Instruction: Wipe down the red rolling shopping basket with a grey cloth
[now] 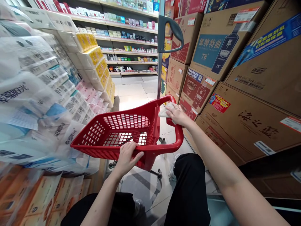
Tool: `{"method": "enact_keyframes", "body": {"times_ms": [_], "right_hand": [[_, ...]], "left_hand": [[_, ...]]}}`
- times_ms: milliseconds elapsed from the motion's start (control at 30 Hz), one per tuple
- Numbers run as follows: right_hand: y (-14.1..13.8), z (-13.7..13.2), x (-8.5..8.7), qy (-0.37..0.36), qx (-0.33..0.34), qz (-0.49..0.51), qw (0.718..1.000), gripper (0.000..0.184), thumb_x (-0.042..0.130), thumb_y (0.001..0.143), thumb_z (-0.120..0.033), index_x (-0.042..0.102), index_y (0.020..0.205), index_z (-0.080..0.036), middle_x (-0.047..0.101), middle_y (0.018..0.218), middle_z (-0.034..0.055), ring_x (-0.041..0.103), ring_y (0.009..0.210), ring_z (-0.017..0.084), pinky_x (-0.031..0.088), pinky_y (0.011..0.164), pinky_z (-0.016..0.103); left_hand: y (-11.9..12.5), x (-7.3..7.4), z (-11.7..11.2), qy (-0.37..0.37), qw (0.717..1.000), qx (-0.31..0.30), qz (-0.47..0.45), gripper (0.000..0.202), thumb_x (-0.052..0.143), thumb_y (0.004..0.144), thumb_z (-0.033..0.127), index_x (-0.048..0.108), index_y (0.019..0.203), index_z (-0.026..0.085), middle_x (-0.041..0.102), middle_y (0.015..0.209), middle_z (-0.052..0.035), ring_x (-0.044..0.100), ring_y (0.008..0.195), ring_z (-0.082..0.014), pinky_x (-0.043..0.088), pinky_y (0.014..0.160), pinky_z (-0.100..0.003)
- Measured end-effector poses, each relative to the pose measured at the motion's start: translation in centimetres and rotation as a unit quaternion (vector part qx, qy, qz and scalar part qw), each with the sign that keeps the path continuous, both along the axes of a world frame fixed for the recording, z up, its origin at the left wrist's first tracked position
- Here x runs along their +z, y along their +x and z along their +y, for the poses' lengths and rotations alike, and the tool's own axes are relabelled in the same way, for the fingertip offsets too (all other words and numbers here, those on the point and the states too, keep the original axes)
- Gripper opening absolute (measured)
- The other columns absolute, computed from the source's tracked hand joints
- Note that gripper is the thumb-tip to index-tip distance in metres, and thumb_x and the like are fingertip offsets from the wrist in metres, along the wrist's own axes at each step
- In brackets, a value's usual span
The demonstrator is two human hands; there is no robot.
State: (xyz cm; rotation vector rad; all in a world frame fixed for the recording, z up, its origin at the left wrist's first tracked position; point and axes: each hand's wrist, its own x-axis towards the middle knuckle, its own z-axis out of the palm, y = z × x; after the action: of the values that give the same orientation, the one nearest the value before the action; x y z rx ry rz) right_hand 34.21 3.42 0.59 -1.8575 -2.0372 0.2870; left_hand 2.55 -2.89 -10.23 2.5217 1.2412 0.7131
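Observation:
A red plastic shopping cart [155, 150] with a perforated basket stands in the aisle in front of my knees. My left hand [127, 158] grips its near side rim, fingers hooked over the edge and thumb lying along the outside. My right hand [178, 115] is at the far part of the looped handle, pressing a crumpled white cloth [165, 111] against the red plastic. Part of the cloth is hidden under my fingers. Through the holes of the basket the floor shows, and dark wheels sit below.
Wrapped tissue packs [91, 58] are stacked close on the left, with orange packs [44, 194] low in front. Cardboard cartons [254, 122] form a wall on the right. A grey post handle [171, 34] rises behind the cart; shelves [131, 42] stand at the back.

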Motion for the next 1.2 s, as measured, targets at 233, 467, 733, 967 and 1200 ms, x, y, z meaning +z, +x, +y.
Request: {"method": "enact_keyframes", "body": {"times_ms": [233, 467, 733, 967, 1200], "right_hand": [[0.9, 3.0, -1.4, -0.003, -0.139, 0.115, 0.984, 0.059, 0.023, 0.096, -0.047, 0.027, 0.146, -0.015, 0.043, 0.143, 0.0116, 0.043, 0.128, 0.026, 0.037, 0.101, 0.036], [-3.0, -4.0, -0.3, -0.07, -0.17, 0.006, 0.983, 0.061, 0.017, 0.097, -0.044, 0.01, 0.15, -0.015, 0.043, 0.141, 0.0191, 0.055, 0.116, 0.029, 0.042, 0.093, 0.038], [-5.8, -8.3, 0.0, -0.055, -0.165, -0.143, 0.974, 0.057, 0.031, 0.095, -0.04, 0.019, 0.148, -0.023, 0.013, 0.153, 0.021, 0.05, 0.119, 0.034, 0.044, 0.089, 0.042], [-3.3, -5.1, 0.1, -0.028, -0.171, -0.147, 0.974, 0.053, 0.027, 0.096, -0.035, 0.022, 0.147, -0.022, 0.021, 0.152, 0.0179, 0.047, 0.122, 0.031, 0.043, 0.091, 0.041], [-6.8, -8.1, -1.1, 0.077, -0.097, -0.21, 0.97, 0.042, 0.027, 0.095, -0.02, 0.049, 0.131, -0.021, 0.052, 0.131, 0.0141, 0.04, 0.124, 0.026, 0.022, 0.109, 0.048]], "left_hand": [[-0.4, -0.2, -0.7, -0.003, 0.999, 0.04, 0.014, 0.022, 0.04, 0.089, 0.042, 0.048, 0.085, 0.022, 0.055, 0.087, -0.0026, 0.049, 0.086, -0.0209, 0.034, 0.082, -0.038], [-0.3, -0.1, -0.2, 0.006, 0.999, 0.044, 0.029, 0.024, 0.041, 0.09, 0.044, 0.053, 0.093, 0.023, 0.059, 0.092, -0.003, 0.05, 0.09, -0.0211, 0.033, 0.084, -0.037], [1.1, 0.6, 1.2, 0.018, 0.998, 0.035, 0.043, 0.033, 0.036, 0.091, 0.05, 0.055, 0.091, 0.023, 0.059, 0.091, -0.0027, 0.051, 0.089, -0.0201, 0.034, 0.081, -0.034], [3.8, 0.8, 3.2, 0.041, 0.995, 0.059, 0.066, 0.036, 0.034, 0.091, 0.053, 0.053, 0.089, 0.023, 0.058, 0.089, -0.0036, 0.052, 0.085, -0.021, 0.034, 0.074, -0.034], [5.7, 0.8, 4.4, 0.064, 0.99, 0.087, 0.094, 0.039, 0.032, 0.091, 0.055, 0.053, 0.087, 0.022, 0.059, 0.088, -0.0061, 0.053, 0.082, -0.0225, 0.033, 0.071, -0.034]]}}
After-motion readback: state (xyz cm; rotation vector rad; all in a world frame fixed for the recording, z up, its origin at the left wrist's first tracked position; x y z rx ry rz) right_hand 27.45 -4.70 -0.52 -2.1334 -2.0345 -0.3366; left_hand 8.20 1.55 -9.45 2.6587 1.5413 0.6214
